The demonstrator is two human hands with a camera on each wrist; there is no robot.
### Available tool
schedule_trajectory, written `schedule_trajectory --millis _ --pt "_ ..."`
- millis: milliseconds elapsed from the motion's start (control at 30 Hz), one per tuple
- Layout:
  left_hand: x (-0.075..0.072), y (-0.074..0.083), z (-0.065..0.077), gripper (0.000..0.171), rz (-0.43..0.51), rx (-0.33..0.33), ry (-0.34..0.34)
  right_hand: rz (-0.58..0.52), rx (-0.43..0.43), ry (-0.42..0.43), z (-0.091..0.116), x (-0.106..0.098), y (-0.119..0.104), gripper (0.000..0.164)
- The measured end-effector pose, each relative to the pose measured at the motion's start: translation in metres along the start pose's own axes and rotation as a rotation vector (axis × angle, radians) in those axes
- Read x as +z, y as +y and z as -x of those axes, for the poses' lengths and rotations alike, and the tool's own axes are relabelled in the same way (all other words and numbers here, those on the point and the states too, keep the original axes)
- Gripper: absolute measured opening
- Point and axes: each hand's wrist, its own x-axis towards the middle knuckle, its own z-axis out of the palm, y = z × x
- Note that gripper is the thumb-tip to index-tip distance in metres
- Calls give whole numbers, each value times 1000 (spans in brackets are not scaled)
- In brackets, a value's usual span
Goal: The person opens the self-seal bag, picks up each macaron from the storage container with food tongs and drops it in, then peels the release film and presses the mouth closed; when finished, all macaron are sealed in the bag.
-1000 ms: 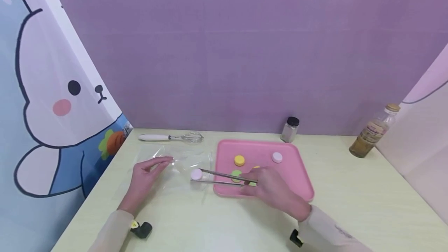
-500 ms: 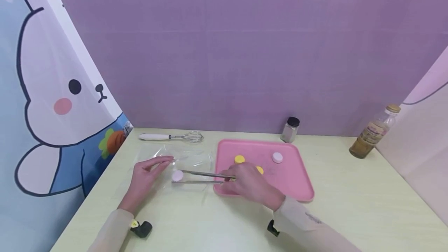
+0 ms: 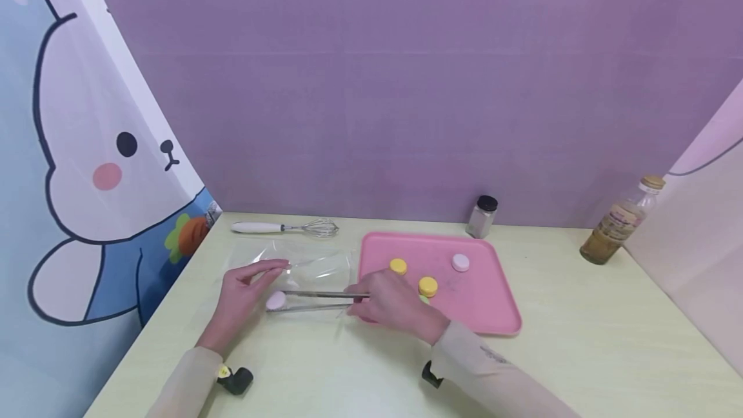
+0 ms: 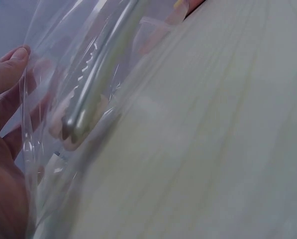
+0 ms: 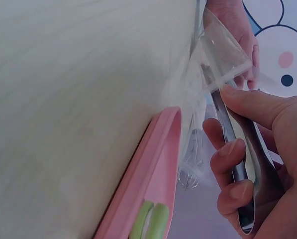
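Observation:
My right hand (image 3: 397,302) grips metal tongs (image 3: 325,294), fingers curled round the arms in the right wrist view. At their tips sits a pale lavender macaron (image 3: 275,301). Both tips and macaron are inside a clear plastic bag (image 3: 325,266), whose film covers the tongs (image 4: 96,69) in the left wrist view. My left hand (image 3: 240,298) pinches the bag's upper film between thumb and fingers, holding it raised. On the pink tray (image 3: 478,315) lie two yellow macarons (image 3: 427,286), a lavender one and a green macaron (image 5: 158,221), partly hidden by my right hand in the head view.
A white-handled whisk (image 3: 284,228) lies behind the bag. Behind the tray stands a small black-capped jar (image 3: 481,217). At the far right is a corked bottle (image 3: 621,221) with brown contents. A purple backdrop (image 3: 406,82) closes off the table's back edge.
My right hand has moved left with the tongs, taking the lavender macaron deeper into the bag, close to my left hand. My left hand has stayed in place.

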Motion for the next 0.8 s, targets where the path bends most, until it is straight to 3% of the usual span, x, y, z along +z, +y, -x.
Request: schedule_trajectory --millis 167,467,800 --pt "0 0 0 23 13 9 -1 31 -43 -11 -3 3 -3 27" --pt "2 -1 1 20 17 54 -9 14 -16 -28 -2 8 -2 29" --pt "1 -1 1 23 -14 6 1 39 2 -25 7 -2 1 27"
